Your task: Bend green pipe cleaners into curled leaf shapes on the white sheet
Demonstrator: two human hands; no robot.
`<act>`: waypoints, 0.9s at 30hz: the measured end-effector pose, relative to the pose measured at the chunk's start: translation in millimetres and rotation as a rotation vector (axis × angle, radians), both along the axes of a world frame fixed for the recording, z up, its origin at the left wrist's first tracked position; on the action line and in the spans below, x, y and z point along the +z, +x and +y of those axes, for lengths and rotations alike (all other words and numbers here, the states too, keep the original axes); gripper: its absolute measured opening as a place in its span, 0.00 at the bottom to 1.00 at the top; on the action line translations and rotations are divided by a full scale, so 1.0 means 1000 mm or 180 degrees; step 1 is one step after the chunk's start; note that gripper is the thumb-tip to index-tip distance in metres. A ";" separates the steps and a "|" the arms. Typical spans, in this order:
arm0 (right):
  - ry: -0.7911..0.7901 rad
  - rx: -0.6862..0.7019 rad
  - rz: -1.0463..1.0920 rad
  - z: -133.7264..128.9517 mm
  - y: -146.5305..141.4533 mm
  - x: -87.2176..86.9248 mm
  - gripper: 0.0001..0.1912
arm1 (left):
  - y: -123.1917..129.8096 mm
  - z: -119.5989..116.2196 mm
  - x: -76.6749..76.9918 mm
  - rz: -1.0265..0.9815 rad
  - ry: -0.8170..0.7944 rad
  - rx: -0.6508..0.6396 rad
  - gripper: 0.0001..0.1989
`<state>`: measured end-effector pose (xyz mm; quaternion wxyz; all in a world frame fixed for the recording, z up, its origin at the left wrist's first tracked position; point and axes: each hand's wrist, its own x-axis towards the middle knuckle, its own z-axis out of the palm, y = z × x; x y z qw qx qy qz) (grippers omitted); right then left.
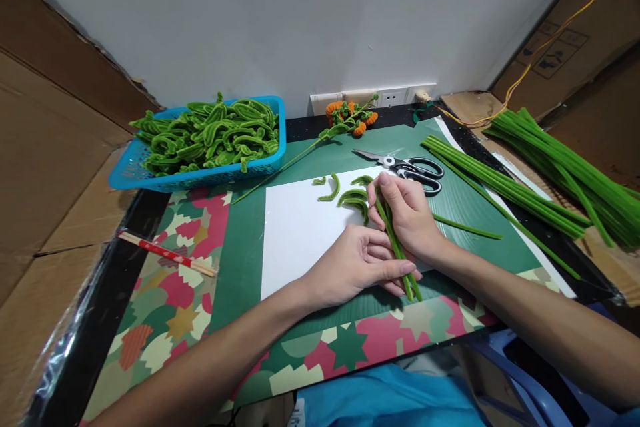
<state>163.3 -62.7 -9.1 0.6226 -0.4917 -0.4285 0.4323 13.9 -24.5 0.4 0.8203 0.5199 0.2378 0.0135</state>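
Both my hands hold green fuzzy pipe cleaners (pixel 393 235) above the white sheet. My left hand (pixel 367 260) pinches them near their lower ends, thumb on top. Higher up, my right hand (pixel 407 210) has its fingers closed around the upper part, hiding the top ends. Several short curled green pieces (pixel 353 197) lie on the white sheet (pixel 295 233) just left of my right hand. Black-and-white scissors (pixel 400 165) rest partly open behind that hand. A single loose pipe cleaner (pixel 470 227) sticks out to the right from behind my right wrist.
A blue basket (pixel 283 140) heaped with bent green pieces stands at the back left. An orange flower stem (pixel 350 121) lies at the back. Bundled pipe cleaners (pixel 505 187) and a larger pile (pixel 570 173) are on the right. Wrapped chopsticks (pixel 167 253) lie at left.
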 end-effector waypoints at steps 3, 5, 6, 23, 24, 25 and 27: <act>0.0021 -0.0074 -0.0046 0.001 0.000 -0.001 0.31 | 0.001 -0.002 -0.001 0.0013 -0.0057 0.0105 0.23; 0.0004 -0.0081 -0.0108 0.001 0.002 -0.001 0.31 | 0.001 -0.002 -0.001 -0.0013 -0.0065 0.0118 0.23; 0.0001 -0.0078 -0.0152 0.001 0.003 -0.001 0.31 | 0.001 -0.002 -0.001 -0.0019 -0.0065 0.0126 0.23; 0.0231 -0.0367 -0.1473 0.000 0.015 0.001 0.31 | 0.003 -0.001 0.002 -0.0097 -0.0311 0.0458 0.25; 0.0238 -0.0388 -0.1465 0.000 0.015 0.001 0.30 | 0.003 -0.001 0.001 -0.0090 -0.0311 0.0449 0.25; 0.0246 -0.0419 -0.1461 0.000 0.014 0.001 0.30 | 0.003 -0.001 0.001 -0.0085 -0.0308 0.0446 0.25; 0.0271 -0.0504 -0.1486 -0.001 0.013 0.001 0.30 | 0.003 0.000 0.000 -0.0072 -0.0306 0.0440 0.25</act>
